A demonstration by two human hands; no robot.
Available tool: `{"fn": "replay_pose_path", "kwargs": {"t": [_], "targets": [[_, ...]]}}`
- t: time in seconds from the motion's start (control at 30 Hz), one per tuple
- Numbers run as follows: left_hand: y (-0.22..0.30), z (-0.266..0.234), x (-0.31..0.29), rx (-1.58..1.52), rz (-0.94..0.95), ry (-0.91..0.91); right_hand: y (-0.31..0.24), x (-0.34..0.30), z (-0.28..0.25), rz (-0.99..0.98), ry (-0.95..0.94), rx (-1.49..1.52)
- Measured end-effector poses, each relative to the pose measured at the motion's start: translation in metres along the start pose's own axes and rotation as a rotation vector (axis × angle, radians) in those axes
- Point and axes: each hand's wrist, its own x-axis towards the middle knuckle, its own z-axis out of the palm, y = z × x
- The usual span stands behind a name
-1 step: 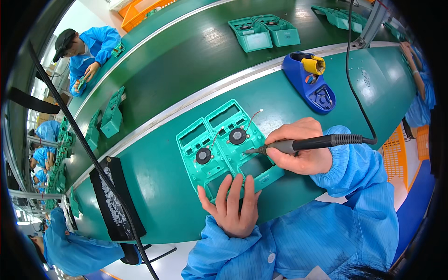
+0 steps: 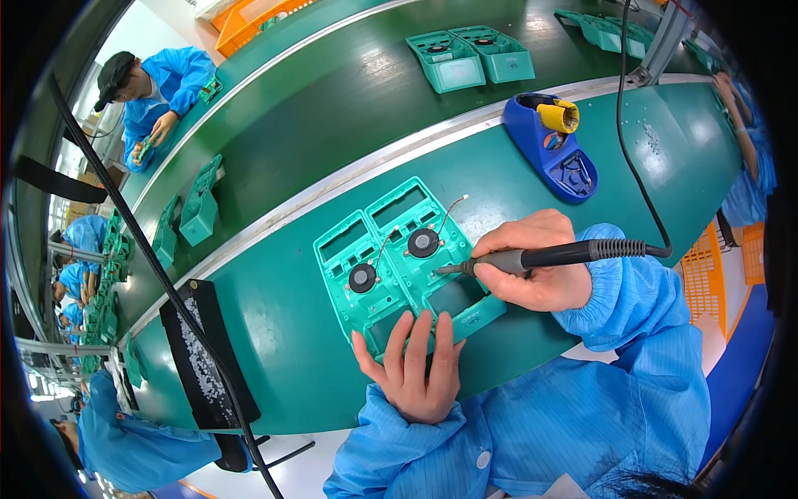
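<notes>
Right hand [image 2: 559, 287] is wrapped round the soldering iron [image 2: 573, 252], tip toward 9 o'clock at the right green housing [image 2: 453, 252], which runs 11-to-5; can't tell if touching. Left hand [image 2: 418, 387] spread, ungripped, at 6 o'clock.

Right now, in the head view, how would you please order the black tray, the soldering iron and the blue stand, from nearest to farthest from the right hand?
1. Soldering iron: nearest, held in the right hand.
2. Blue stand: on the table, above that hand in the view.
3. Black tray: farthest, well to the left.
</notes>
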Motion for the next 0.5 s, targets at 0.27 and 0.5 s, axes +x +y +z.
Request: {"fn": "replay_pose_path", "kwargs": {"t": [0.27, 0.5], "targets": [[0.0004, 0.0011, 0.0004, 0.0, -0.005, -0.004, -0.0021, 0.001, -0.0095, -0.049, 0.077, 0.011], [0.0005, -0.0002, 0.002, -0.01, -0.002, -0.009, 0.0011, -0.0004, -0.0065, -0.094, 0.014, -0.007]]}}
